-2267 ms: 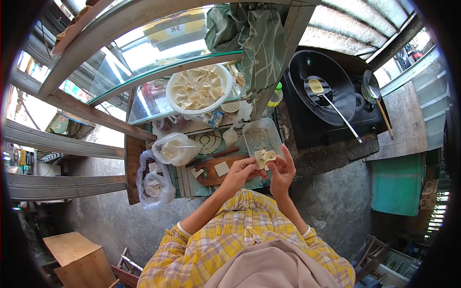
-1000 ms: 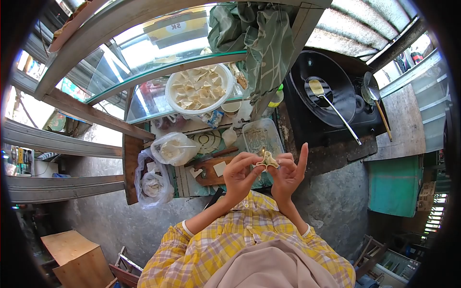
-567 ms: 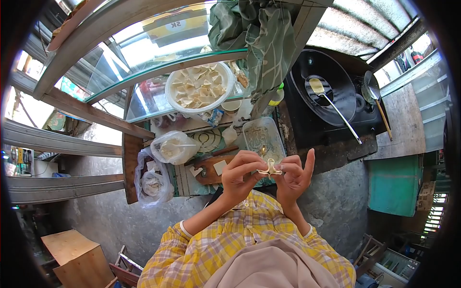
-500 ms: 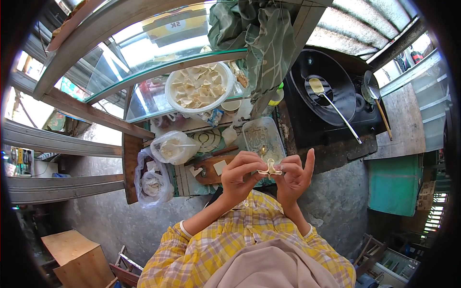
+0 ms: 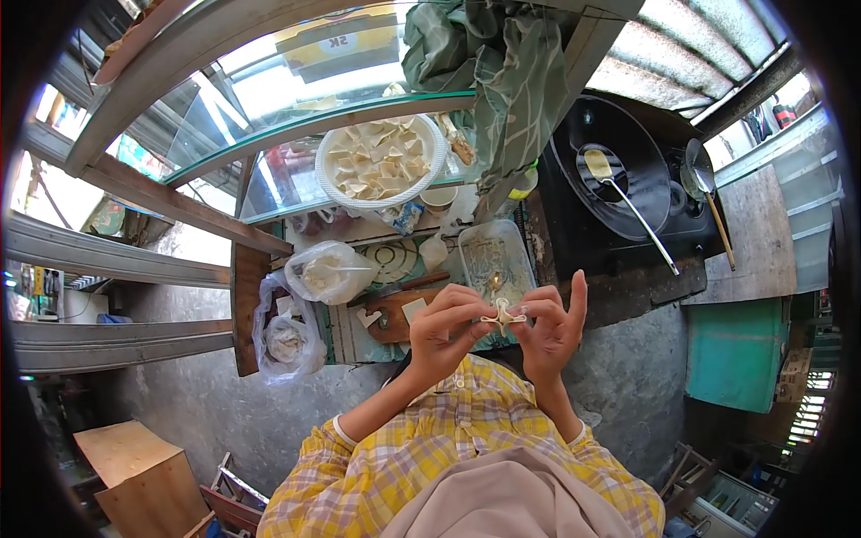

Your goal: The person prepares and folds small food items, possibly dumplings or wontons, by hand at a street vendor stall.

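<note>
A small folded piece of pale dough (image 5: 503, 315) is pinched between both hands, in front of my chest. My left hand (image 5: 448, 330) grips its left side with thumb and fingertips. On its right side my right hand (image 5: 550, 327) pinches it, with one finger raised. Just beyond the hands lies a clear plastic tub (image 5: 495, 247) with smears of filling and a spoon inside. To the left, a wooden board (image 5: 387, 321) carries a pale square wrapper (image 5: 413, 309). A white round basket (image 5: 332, 186) farther back holds several folded dough pieces.
Two plastic bags (image 5: 330, 272) (image 5: 289, 342) are at the table's left end. A black wok (image 5: 646, 211) with a long-handled turner (image 5: 642, 218) sits on the stove at the right. Above the table runs a glass shelf (image 5: 314, 119), with a green cloth (image 5: 523, 99) hanging beside it.
The folds of the dough piece have been pressed closer together between my fingers. The view has shifted slightly, while both hands stay in nearly the same place.
</note>
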Tool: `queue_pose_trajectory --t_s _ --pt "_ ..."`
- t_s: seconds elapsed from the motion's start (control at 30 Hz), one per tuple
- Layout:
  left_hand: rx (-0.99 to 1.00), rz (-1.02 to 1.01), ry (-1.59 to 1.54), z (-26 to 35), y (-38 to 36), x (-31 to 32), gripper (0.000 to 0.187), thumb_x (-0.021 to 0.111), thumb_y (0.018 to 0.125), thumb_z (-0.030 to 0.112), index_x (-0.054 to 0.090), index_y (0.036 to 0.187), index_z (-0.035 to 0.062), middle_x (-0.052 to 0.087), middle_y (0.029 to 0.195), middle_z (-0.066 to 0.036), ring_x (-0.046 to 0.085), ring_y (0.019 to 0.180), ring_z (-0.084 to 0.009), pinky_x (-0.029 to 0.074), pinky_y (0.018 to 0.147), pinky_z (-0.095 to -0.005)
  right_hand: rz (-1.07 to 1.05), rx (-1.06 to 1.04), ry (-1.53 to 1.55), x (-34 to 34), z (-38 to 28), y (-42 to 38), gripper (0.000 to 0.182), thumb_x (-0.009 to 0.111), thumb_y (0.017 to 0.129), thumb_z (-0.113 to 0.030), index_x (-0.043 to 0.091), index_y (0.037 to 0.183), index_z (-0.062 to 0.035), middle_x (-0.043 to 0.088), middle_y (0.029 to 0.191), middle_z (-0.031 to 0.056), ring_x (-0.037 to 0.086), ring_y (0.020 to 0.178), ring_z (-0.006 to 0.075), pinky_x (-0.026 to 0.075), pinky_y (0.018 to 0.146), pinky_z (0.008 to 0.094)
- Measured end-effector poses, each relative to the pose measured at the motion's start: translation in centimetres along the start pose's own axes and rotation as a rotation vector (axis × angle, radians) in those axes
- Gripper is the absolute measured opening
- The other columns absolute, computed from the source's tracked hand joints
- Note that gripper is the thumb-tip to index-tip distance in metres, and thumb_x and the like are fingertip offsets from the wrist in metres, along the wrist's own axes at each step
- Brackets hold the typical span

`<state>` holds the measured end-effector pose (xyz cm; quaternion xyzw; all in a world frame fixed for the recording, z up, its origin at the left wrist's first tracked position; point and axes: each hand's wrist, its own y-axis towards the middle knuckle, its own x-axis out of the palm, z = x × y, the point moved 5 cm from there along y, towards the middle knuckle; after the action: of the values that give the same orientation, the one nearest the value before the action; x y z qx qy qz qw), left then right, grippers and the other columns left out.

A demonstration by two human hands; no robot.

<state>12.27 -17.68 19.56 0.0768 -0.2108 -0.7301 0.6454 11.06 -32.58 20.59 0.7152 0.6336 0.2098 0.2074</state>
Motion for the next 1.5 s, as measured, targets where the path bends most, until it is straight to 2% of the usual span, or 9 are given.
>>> queue_pose_trajectory --t_s 0.13,0.33,0.43,0.63,0.73,1.03,1.13,1.23,1.5 --pt "-0.03 0.019 -0.038 0.0 0.0 -0.3 0.017 0.066 0.075 -0.002 0.064 0.092 -0.0017 0.06 0.086 -0.008 0.056 0.084 -0.0202 0.045 0.068 -0.0285 0.002 0.06 0.098 0.8 0.4 0.1 0.082 0.066 0.079 -0.003 0.012 0.14 0.0015 0.065 0.083 0.0083 0.055 0.082 0.0184 0.042 0.079 0.0311" --pt "0.061 0.023 0.09 0.9 0.7 -0.8 0.017 0.067 0.073 -0.003 0.064 0.09 -0.0002 0.06 0.085 -0.007 0.055 0.083 -0.0215 0.045 0.069 -0.0294 -0.056 0.012 0.079 1.7 0.5 0.9 0.074 0.064 0.082 -0.005 0.014 0.136 -0.0022 0.064 0.084 0.0084 0.055 0.081 0.019 0.041 0.079 0.0319" --pt "0.105 0.035 0.127 1.2 1.0 -0.9 0.019 0.068 0.071 -0.002 0.064 0.089 0.0009 0.061 0.084 -0.006 0.055 0.082 -0.0225 0.045 0.069 -0.0312 -0.068 -0.023 0.062 2.0 0.3 1.2 0.067 0.063 0.083 -0.007 0.016 0.131 -0.0071 0.063 0.083 0.0081 0.055 0.081 0.0192 0.041 0.077 0.0316" --pt "0.183 0.068 0.216 2.1 1.5 -1.2 0.021 0.07 0.068 -0.001 0.065 0.089 0.0018 0.062 0.083 -0.005 0.056 0.082 -0.0231 0.045 0.07 -0.0319 -0.081 -0.085 0.059 2.6 -0.1 1.9 0.051 0.063 0.083 -0.008 0.022 0.112 -0.0153 0.063 0.082 0.0072 0.054 0.078 0.0199 0.041 0.073 0.0309" --pt "0.211 0.086 0.236 2.3 1.4 -1.4 0.022 0.071 0.067 -0.001 0.065 0.088 0.0019 0.062 0.082 -0.005 0.057 0.08 -0.0234 0.046 0.069 -0.0317 -0.086 -0.103 0.063 2.8 -0.1 2.1 0.051 0.065 0.082 -0.007 0.023 0.109 -0.0169 0.064 0.082 0.0073 0.054 0.077 0.0201 0.04 0.072 0.0308" --pt "0.245 0.116 0.286 2.8 1.3 -1.8 0.022 0.071 0.067 0.0 0.066 0.088 0.0024 0.062 0.081 -0.005 0.057 0.078 -0.0234 0.046 0.066 -0.0313 -0.118 -0.13 0.077 3.2 0.0 2.5 0.053 0.068 0.079 -0.007 0.024 0.107 -0.0175 0.064 0.083 0.007 0.054 0.078 0.0203 0.04 0.073 0.0311" --pt "0.259 0.121 0.276 2.9 1.3 -1.7 0.022 0.071 0.067 0.0 0.066 0.088 0.0022 0.062 0.081 -0.005 0.057 0.078 -0.0232 0.046 0.067 -0.0314 -0.121 -0.122 0.091 3.1 0.0 2.5 0.056 0.069 0.079 -0.005 0.024 0.111 -0.0165 0.064 0.083 0.0075 0.055 0.079 0.0205 0.041 0.074 0.0314" --pt "0.224 0.134 0.234 2.7 1.3 -1.8 0.022 0.071 0.067 0.0 0.065 0.088 0.002 0.062 0.081 -0.005 0.056 0.078 -0.0228 0.045 0.067 -0.0313 -0.079 -0.009 0.209 3.2 0.3 2.3 0.061 0.068 0.078 -0.003 0.023 0.117 -0.0148 0.064 0.083 0.0082 0.056 0.08 0.0208 0.042 0.075 0.0313" --pt "0.147 0.174 0.225 2.2 0.8 -2.7 0.02 0.07 0.068 -0.003 0.065 0.087 0.001 0.062 0.082 -0.006 0.056 0.08 -0.0228 0.044 0.07 -0.0316 -0.142 0.077 0.333 4.0 1.2 1.9 0.063 0.066 0.077 0.004 0.023 0.122 -0.0092 0.063 0.086 0.0104 0.059 0.082 0.0216 0.045 0.076 0.031"
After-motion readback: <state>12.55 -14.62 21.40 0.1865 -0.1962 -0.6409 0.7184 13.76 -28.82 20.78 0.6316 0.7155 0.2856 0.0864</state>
